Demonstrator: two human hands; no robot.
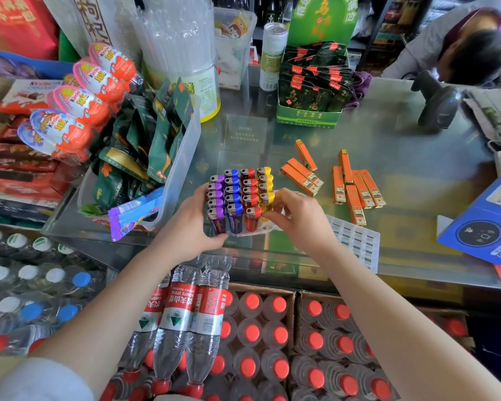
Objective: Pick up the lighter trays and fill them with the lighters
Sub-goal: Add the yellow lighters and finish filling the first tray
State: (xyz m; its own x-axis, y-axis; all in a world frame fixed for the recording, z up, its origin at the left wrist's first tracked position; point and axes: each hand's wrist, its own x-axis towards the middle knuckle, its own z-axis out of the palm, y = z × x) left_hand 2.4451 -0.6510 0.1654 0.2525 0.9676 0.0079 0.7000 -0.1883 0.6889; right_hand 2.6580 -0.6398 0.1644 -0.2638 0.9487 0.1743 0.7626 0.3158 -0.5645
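Near the front edge of the glass bench (402, 134), the left hand (191, 227) gripped the lighter tray (253, 232) by its left side, fingers curled round the purple lighters (216, 198). The right hand (298, 218) pinched a yellow lighter (266, 199) in the tray's right row, and loose orange lighters (355, 186) lay further right on the bench.

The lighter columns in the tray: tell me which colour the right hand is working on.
The yellow column, at the tray's right edge. The right hand pinches its nearest lighter, while the purple, blue and red columns stand to its left, with the left hand gripping the purple side.
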